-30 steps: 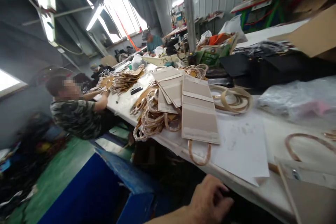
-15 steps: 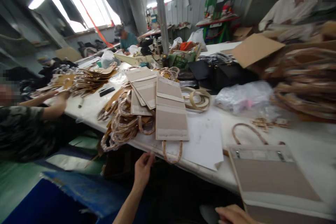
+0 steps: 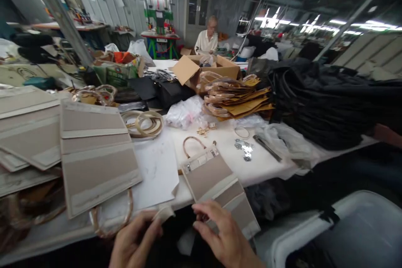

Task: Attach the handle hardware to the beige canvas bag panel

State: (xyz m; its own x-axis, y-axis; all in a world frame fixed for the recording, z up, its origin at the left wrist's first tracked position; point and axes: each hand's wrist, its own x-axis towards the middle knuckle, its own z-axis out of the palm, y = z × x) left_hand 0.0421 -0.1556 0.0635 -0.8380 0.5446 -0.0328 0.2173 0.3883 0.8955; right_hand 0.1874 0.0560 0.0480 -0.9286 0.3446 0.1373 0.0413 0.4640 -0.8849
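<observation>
Bag work at the bench [image 3: 226, 151] edge
Left hand [image 3: 135, 243] pinches a pale strip [image 3: 163, 214]; right hand [image 3: 221, 236], loosely curled, touches the beige bag [image 3: 211, 181] beside it, grip unclear.

White table [image 3: 226, 155] long and cluttered. Near edge: beige bag panel [image 3: 213, 180] with looped handle, overhanging. White paper sheet [image 3: 157, 171] just left of it, also past edge. Left end: stacked beige panels [image 3: 94, 155]. Middle: coiled handle rings [image 3: 146, 122], clear plastic bag [image 3: 185, 113], gold fittings [image 3: 205, 130], metal clips [image 3: 243, 148], black tool [image 3: 266, 148]. Far side: tan bag stack [image 3: 235, 98], cardboard box [image 3: 201, 69]. Right end: black pile [image 3: 329, 100].
</observation>
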